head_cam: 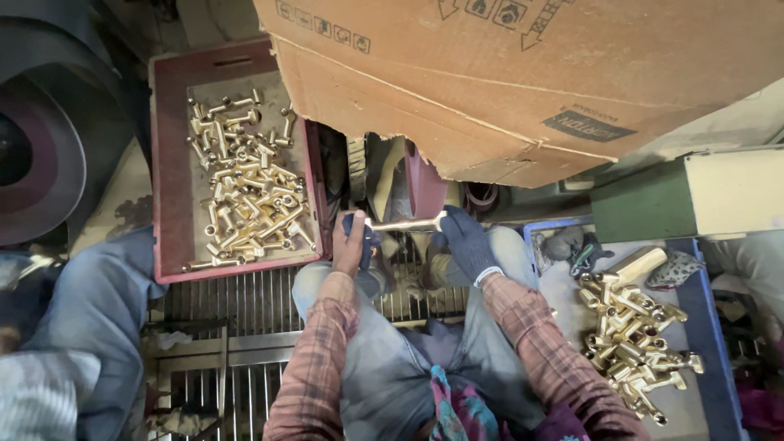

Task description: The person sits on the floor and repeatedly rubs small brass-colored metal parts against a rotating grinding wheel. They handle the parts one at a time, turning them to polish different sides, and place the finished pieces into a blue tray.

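A long brass fitting is held level between both my hands, just under the edge of a big cardboard sheet. My left hand grips its left end with a dark blue cloth under the fingers. My right hand, in a dark blue glove, grips its right end. A red-brown wheel-like part sits right behind the fitting, mostly hidden by the cardboard.
A red crate with several shiny brass fittings stands at the left. A blue tray at the right holds several duller brass fittings and a rag. A metal grate lies under my knees. Another person's jeans are at far left.
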